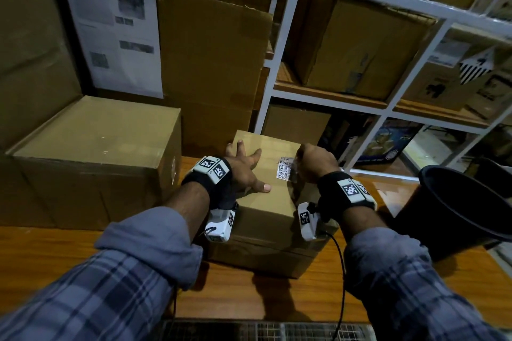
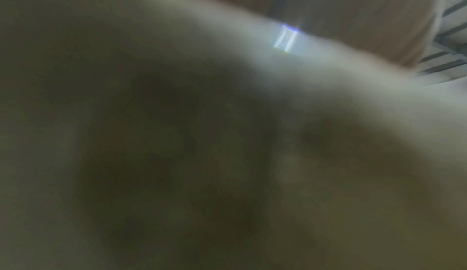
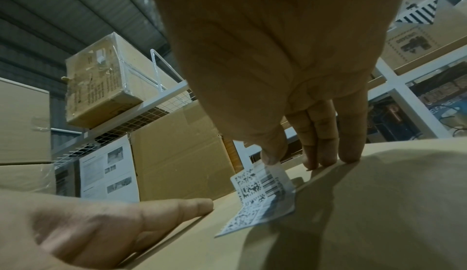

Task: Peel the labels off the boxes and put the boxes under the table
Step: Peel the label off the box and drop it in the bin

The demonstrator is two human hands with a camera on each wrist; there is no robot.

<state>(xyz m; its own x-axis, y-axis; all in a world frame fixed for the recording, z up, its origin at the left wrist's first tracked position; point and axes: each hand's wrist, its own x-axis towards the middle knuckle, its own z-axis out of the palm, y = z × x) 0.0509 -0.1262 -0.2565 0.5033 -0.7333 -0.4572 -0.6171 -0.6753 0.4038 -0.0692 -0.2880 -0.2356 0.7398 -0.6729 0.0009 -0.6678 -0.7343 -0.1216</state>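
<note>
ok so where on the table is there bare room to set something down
Bare wood shows on the table along the near edge, in front of the small box. A narrow strip lies between that box and the black bucket. The left side is crowded by the big box, and both hands sit on the small box's top.

Small box [image 1: 266, 202] on table [image 1: 235, 293] — bigger box [image 1: 91, 158] left, bucket [image 1: 454, 207] right.

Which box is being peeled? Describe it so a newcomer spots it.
On the wooden table, before the white shelving, it is the smaller box under both hands. Unlike the bigger box beside it, it carries a barcode label, half lifted.
</note>
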